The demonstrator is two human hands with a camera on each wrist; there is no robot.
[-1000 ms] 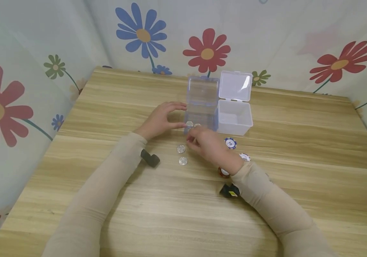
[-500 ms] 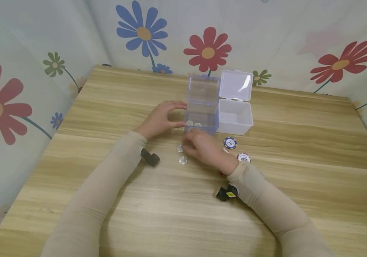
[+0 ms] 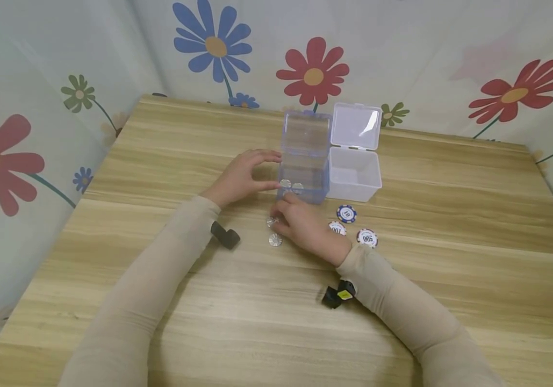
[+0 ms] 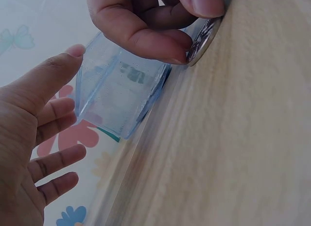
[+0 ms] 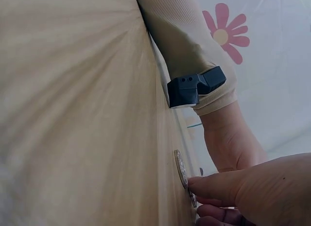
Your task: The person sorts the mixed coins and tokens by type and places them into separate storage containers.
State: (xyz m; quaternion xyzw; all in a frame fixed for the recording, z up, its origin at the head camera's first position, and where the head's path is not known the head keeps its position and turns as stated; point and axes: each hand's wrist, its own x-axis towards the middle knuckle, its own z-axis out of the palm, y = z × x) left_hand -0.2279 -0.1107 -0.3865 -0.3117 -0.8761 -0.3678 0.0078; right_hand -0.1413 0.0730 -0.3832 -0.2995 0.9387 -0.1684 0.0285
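1. nearest the wearer on the wooden table (image 3: 112, 301): two beige sleeves, each with a small black wrist camera, one on the left (image 3: 224, 235) and one on the right (image 3: 336, 294).
2. just beyond, right hand (image 3: 305, 226) lowered flat over the silver coins; thumb and forefinger closed on the edge of one silver coin (image 4: 204, 39), tipping it up off the wood, seemingly because a flat coin gives no other hold. remaining fingers curled underneath.
3. second silver coin (image 3: 275, 239) lying flat, touching or just beside the same hand on its left; untouched.
4. right of that hand, three poker chips flat on the table: a red and white one (image 3: 367, 237), a second white one (image 3: 337, 229) partly hidden by the hand, and a blue one (image 3: 346, 213) a little farther; clear of the coins, not in the way.
5. farther, left hand (image 3: 239, 177) resting against the left wall of the blue clear box (image 3: 305, 177), fingers spread and straight, thumb at the near corner; looks like bracing so the light box stays put.
6. inside that box, two silver coins (image 3: 291, 186) on the floor; lid standing upright behind, mouth unobstructed.
7. touching its right side, an open white box (image 3: 356, 174), nothing seen inside, lid also up.
8. farthest, flowered cloth walls (image 3: 312, 75) around the table.
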